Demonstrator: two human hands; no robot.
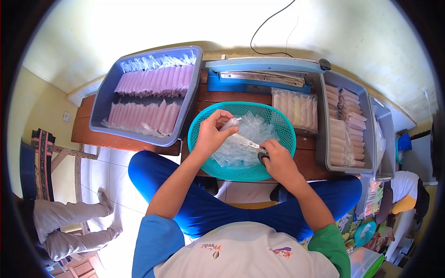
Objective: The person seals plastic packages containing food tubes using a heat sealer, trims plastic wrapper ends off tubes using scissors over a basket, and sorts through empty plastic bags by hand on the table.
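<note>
My left hand (212, 135) is closed around a small filled plastic tube (229, 124), like an ice pop, its tip pointing up and right. In my right hand (282, 163) is a pair of scissors (248, 142) with dark handles; the blades point left, just below the tube. Whether the blades touch the plastic I cannot tell. Both hands are over a turquoise mesh basket (195, 156). Inside it lies a loose heap of clear plastic scraps (259, 126).
A blue-grey tub (98, 116) holds rows of purple tubes at left. Behind the basket stands a blue bag sealer (264, 65), with packed tubes (296, 109) nearby. A grey tub (323, 148) of brownish tubes is at right. Other people (74, 217) are at both sides.
</note>
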